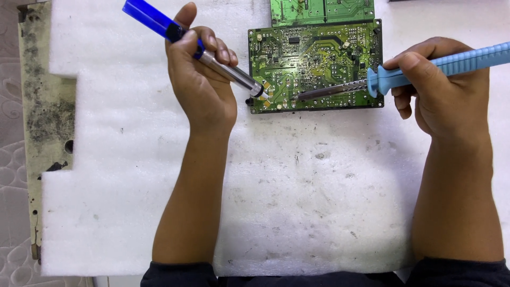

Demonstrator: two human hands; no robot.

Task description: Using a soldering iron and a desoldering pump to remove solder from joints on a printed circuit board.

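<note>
Near the far edge of the white foam sheet (pixel 297 202) lies your green circuit board (pixel 316 64). Your left hand (pixel 202 87) clasps a blue desoldering pump (pixel 196 50), your right hand (pixel 441 90) a soldering iron (pixel 425 69); both handles run out of frame, and a second board (pixel 321 10) is cut off.

I see a white foam sheet (pixel 297 202) covering the bench, scuffed and speckled with dark marks; a second green circuit board (pixel 321 10) lies at the top edge. At far left, a worn, stained table edge (pixel 45 111) shows beside a pale patterned floor (pixel 10 133).
</note>
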